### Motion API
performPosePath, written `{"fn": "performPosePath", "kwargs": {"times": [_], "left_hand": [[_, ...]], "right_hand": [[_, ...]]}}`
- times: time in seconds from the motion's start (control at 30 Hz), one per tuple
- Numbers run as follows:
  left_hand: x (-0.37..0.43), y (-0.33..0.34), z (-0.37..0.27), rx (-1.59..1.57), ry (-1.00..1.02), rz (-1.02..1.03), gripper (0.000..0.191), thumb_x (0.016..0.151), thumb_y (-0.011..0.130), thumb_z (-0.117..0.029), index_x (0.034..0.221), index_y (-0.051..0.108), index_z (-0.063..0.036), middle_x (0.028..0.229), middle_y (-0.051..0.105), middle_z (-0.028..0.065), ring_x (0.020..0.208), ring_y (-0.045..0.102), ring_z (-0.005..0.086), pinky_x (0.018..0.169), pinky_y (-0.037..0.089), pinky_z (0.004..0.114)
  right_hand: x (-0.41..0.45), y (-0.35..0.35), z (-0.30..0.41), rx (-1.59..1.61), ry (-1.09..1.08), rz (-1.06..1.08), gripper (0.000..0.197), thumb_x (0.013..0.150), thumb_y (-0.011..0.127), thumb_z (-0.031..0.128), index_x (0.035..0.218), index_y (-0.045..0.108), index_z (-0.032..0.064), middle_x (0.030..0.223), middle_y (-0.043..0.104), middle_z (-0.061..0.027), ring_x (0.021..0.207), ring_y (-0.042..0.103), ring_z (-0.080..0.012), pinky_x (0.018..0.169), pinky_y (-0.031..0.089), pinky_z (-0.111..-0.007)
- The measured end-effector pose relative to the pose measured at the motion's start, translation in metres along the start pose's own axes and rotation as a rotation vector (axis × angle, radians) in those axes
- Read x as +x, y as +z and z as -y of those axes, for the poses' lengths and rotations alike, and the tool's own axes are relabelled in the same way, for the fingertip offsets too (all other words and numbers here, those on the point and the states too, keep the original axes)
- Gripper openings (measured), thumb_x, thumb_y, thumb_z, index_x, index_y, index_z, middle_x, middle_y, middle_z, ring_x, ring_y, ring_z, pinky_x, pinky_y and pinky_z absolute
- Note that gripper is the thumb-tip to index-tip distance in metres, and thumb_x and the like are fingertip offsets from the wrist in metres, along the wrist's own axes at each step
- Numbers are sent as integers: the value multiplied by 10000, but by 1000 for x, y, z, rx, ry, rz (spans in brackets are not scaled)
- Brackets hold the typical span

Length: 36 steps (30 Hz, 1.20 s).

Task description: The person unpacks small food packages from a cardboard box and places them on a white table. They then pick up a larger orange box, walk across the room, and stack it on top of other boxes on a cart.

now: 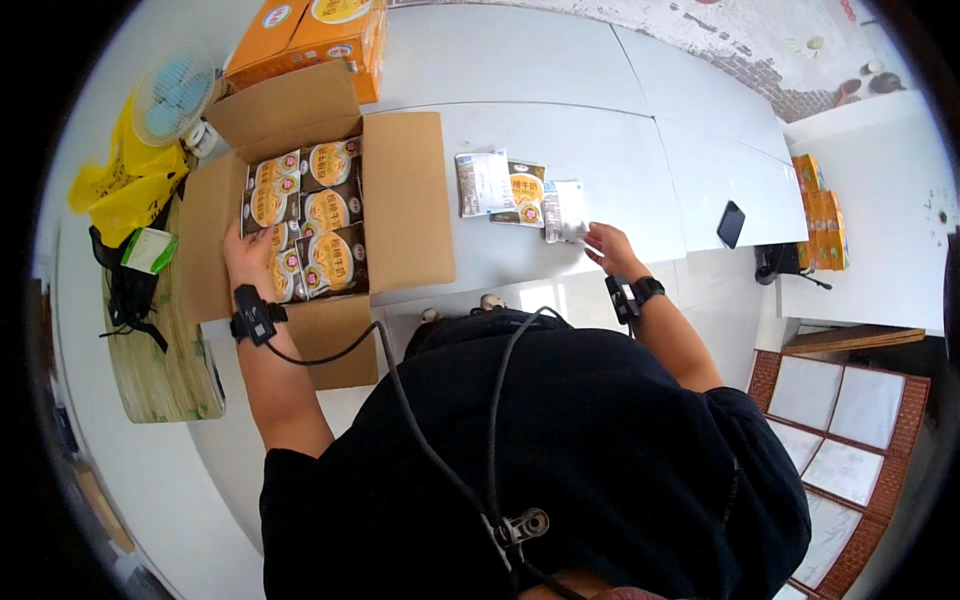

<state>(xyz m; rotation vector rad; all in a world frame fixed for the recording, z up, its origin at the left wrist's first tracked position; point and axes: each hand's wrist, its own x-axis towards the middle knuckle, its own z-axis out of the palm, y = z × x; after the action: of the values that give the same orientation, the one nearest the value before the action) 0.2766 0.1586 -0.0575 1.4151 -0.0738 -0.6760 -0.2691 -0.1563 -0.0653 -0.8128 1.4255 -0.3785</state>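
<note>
An open cardboard box [409,202] with its flaps spread stands at the left of the white table, holding several brown and orange milk pouches [328,210]. My left hand [251,251] reaches inside its left edge, against the pouches; whether the fingers grip one cannot be told. On the table to the right lie a white-backed pouch [484,184], a brown-fronted pouch [529,193] partly beneath it, and another white-backed pouch [564,211]. My right hand [611,247] is at the lower right corner of that last pouch, fingers apart, with nothing held.
Orange cartons [307,37] stand behind the box. A fan [174,94], a yellow plastic bag [131,180] and a wooden-patterned board [161,375] are at the left. A black phone [731,224] lies at the table's right end, and small orange boxes [823,225] stand beyond it.
</note>
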Motion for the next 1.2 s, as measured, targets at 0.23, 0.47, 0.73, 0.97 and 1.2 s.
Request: {"fn": "performPosePath", "kwargs": {"times": [0.23,0.47,0.73,0.97,1.2], "left_hand": [[-56,32,-20,-682,-210,-196,372,920,415,-106,1216,341,108,1325,295,262,1235,336,341,1039,319,421],[-104,80,-18,-802,-236,135,289,906,434,-100,1089,473,120,1178,483,229,1132,461,328,1026,356,430],[-150,146,6,-756,-400,481,328,920,425,-159,1148,458,75,1155,511,194,1110,483,299,996,388,413],[-181,207,38,-667,-626,694,386,932,404,-212,1187,431,76,1166,504,216,1118,481,312,996,379,422],[-201,245,63,-639,-844,812,522,939,381,-328,1255,341,85,1228,430,293,1183,422,371,1007,350,462]], "right_hand": [[10,0,2,-178,94,-38,177,819,570,195,978,581,120,851,479,-1,789,452,-133,735,405,-359],[48,-11,-10,-168,120,53,133,794,636,192,822,594,69,749,496,-14,672,478,-133,592,422,-276],[39,-5,6,-138,55,195,199,808,663,229,832,607,39,676,533,-4,548,422,-101,524,372,-218],[13,2,45,-464,-285,231,328,851,570,300,838,620,-24,656,553,-46,545,451,-119,505,386,-259],[-55,28,106,-1080,-744,230,299,874,490,284,856,641,26,750,605,-181,720,574,-356,644,456,-383]]}}
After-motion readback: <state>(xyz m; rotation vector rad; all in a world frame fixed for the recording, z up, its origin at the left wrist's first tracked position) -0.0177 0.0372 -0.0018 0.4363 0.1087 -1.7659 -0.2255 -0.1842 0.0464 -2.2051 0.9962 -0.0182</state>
